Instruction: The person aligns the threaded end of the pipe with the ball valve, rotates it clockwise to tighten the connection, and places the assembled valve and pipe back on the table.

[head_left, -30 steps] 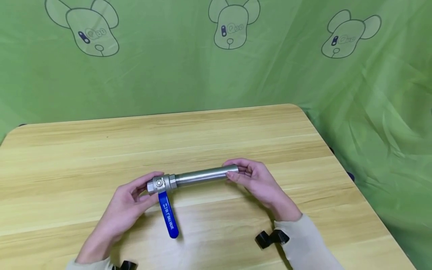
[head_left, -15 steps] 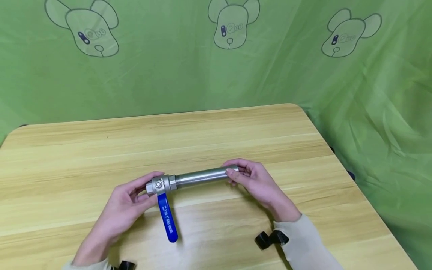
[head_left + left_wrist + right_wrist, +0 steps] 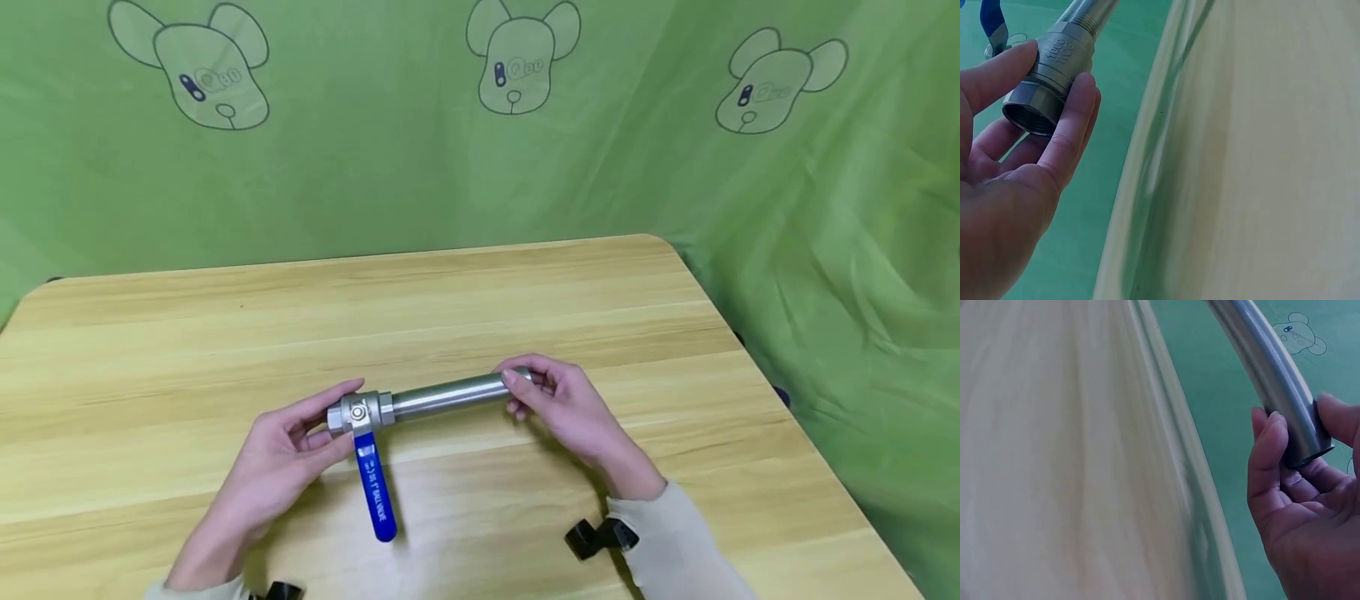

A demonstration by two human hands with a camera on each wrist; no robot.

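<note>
In the head view, a steel ball valve (image 3: pixel 358 412) is joined to a smooth metal pipe (image 3: pixel 450 395), threaded where it enters the valve. The valve's blue lever (image 3: pixel 375 492) points toward the person. My left hand (image 3: pixel 277 458) holds the valve's left end between thumb and fingers. The valve's open threaded mouth (image 3: pixel 1032 117) faces the palm in the left wrist view. At the pipe's far right end, my right hand (image 3: pixel 573 412) pinches it, thumb on top. The right wrist view shows the pipe's hollow end (image 3: pixel 1310 453) between thumb and fingers.
A wooden table (image 3: pixel 480 308) lies beneath both hands. Behind it and along its right side hangs a green curtain (image 3: pixel 375 175) with cartoon heads. Black wrist mounts (image 3: pixel 600 537) sit at the sleeves.
The right thumb has slid upward over the pipe's end. The blue lever's tip has dropped slightly toward the person. The left hand keeps its hold on the valve.
</note>
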